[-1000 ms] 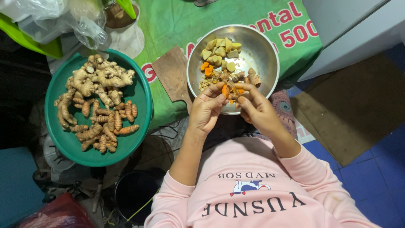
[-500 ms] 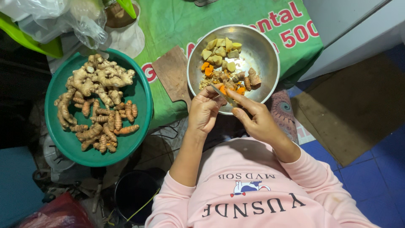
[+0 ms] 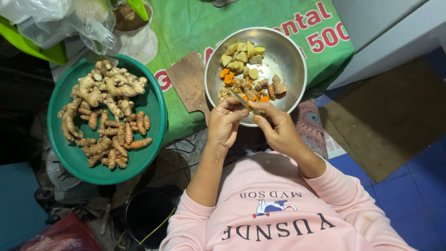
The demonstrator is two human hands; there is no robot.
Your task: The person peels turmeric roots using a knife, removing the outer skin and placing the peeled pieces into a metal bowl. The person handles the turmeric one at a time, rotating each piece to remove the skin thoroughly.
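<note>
Green tray [image 3: 65,153] of unpeeled ginger and turmeric roots [image 3: 104,114] sits left, wooden board [image 3: 188,83] mid. Your left hand [image 3: 225,123] is curled around a small knife [image 3: 241,100]; your right hand [image 3: 278,130] pinches a root piece (mostly hidden) at the steel bowl [image 3: 292,60] rim. Step looks like peeling; next needs short, shallow strokes away from the thumb.

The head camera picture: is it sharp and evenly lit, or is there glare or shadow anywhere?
Head view: sharp on the hands and roots; soft glare on the steel bowl wall and plastic bag; deep shadow at the left edge and under the green basin.
</note>
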